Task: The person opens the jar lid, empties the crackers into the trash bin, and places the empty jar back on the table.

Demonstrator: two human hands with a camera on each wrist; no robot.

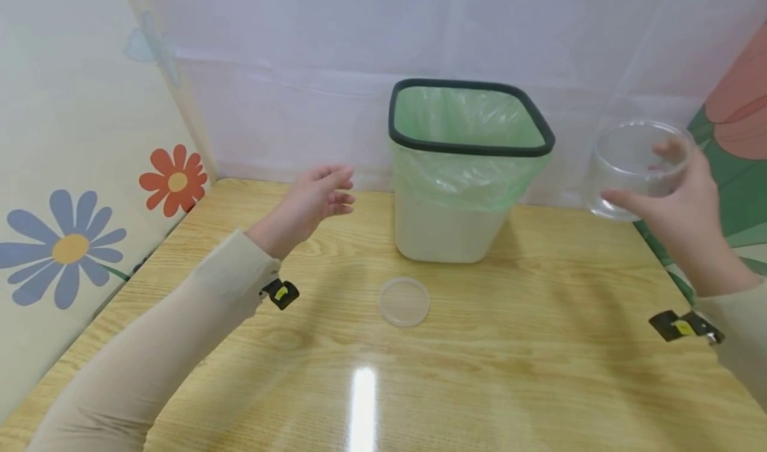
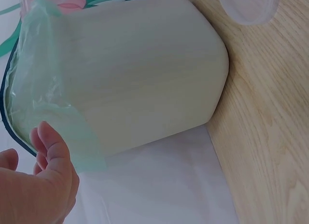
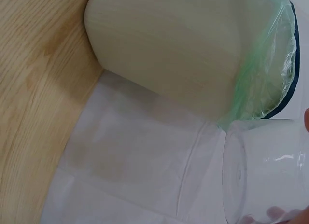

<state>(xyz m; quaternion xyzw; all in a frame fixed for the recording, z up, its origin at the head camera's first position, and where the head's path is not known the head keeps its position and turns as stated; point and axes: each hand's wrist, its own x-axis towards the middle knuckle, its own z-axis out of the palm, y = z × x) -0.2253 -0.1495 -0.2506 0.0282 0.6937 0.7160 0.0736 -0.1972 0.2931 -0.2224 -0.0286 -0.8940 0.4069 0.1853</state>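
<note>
My right hand (image 1: 689,192) grips a clear plastic tub (image 1: 623,179) by its sides, thumb on the near side and fingers round the back. It is held above the table, to the right of a white trash bin (image 1: 449,229). In the right wrist view the tub (image 3: 260,171) appears transparent, with fingers seen through it. To the left of the bin my left hand (image 1: 314,199) hovers with loosely bent fingers and nothing in them. A round translucent lid (image 1: 404,302) lies flat on the table in front of the bin.
A green bag (image 1: 467,179) lines the bin, folded over under its dark rim (image 1: 473,149). The wooden table (image 1: 539,345) meets a white cloth backdrop (image 1: 299,52). Flower-printed panels (image 1: 72,172) stand at both sides.
</note>
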